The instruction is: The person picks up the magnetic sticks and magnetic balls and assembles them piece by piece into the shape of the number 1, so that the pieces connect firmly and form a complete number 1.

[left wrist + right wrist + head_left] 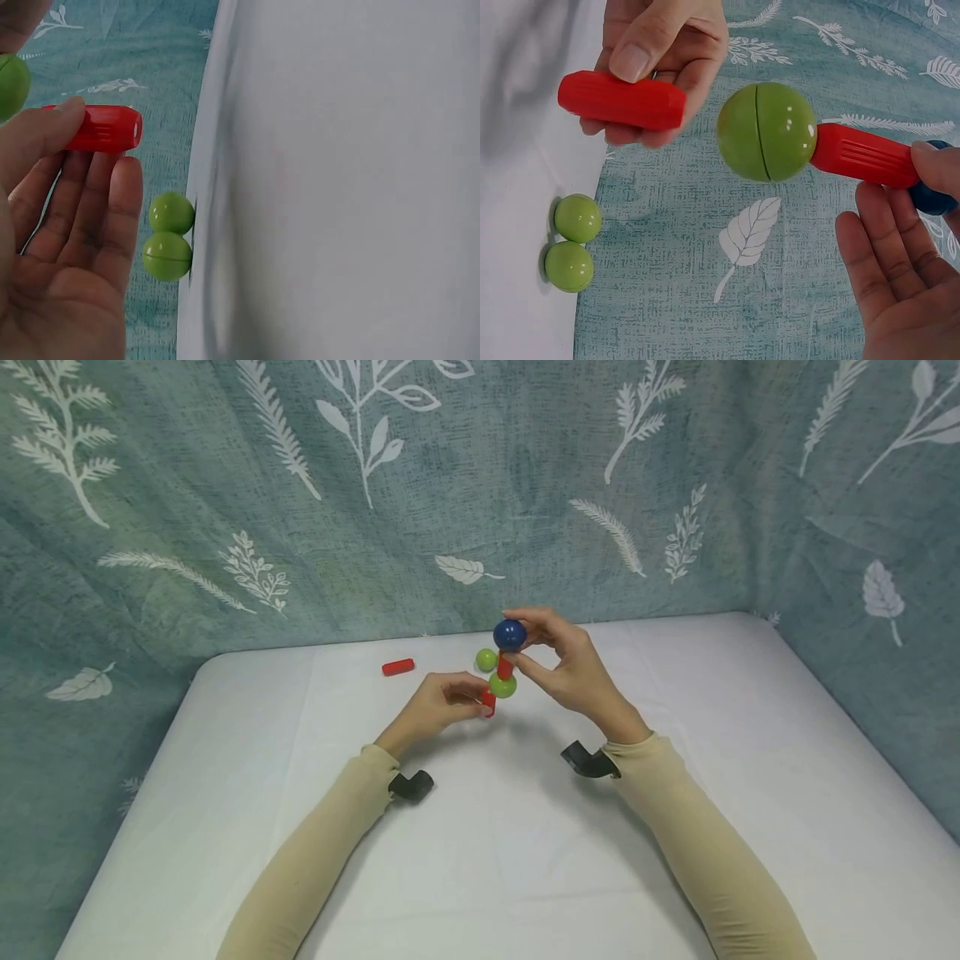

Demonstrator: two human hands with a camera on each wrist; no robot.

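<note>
My left hand (438,703) pinches a short red rod (622,101) between thumb and fingers. My right hand (576,675) grips a joined piece at its blue ball (510,635) end, the thumb lying near where the ball meets a second red rod (866,156). At that rod's other end sits a green ball (766,133) with a groove round it. In the right wrist view, the green ball faces the left hand's rod with a gap between them. Both hands are raised above the table; the blue ball is partly hidden in the right wrist view.
Two loose green balls (574,217) lie side by side on the white table (495,860), near its far edge. Another red rod (398,667) rests farther left. A green leaf-patterned curtain (465,527) hangs behind the table and at its sides.
</note>
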